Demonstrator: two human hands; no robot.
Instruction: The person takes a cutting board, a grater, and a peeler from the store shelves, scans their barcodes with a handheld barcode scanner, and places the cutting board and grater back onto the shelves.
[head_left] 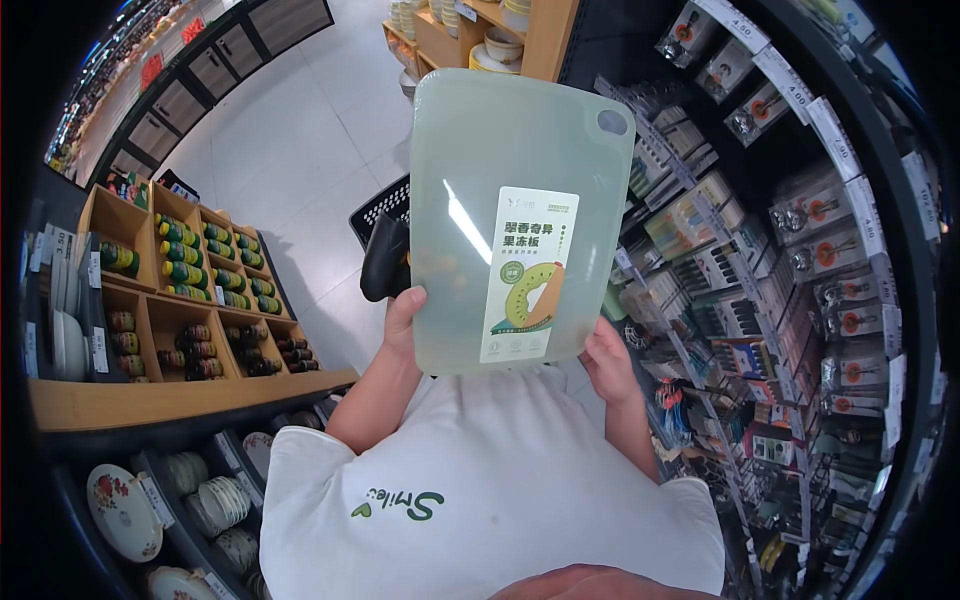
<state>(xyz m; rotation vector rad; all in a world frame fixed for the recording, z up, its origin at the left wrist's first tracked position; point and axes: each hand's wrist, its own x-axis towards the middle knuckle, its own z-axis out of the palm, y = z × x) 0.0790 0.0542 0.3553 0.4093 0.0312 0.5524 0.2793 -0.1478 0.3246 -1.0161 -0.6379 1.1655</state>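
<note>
A pale green translucent cutting board (455,170) in clear wrap is held up in front of my chest, its labelled face toward me. The label (527,275) shows a kiwi and a knife-like shape. My left hand (403,318) grips the lower left edge, thumb on the front and fingers hidden behind. At the lower right corner my right hand (608,357) holds the board, its fingers partly behind it. A hole with a grey rim (612,123) is at the board's upper right.
Behind the board, a black basket (372,208) and a black handle-like object (385,262) partly show. Wooden shelves with jars (185,250) and plates (125,510) stand at left. Hanging packaged utensils (820,250) fill the right rack. A wooden shelf with bowls (500,45) is ahead.
</note>
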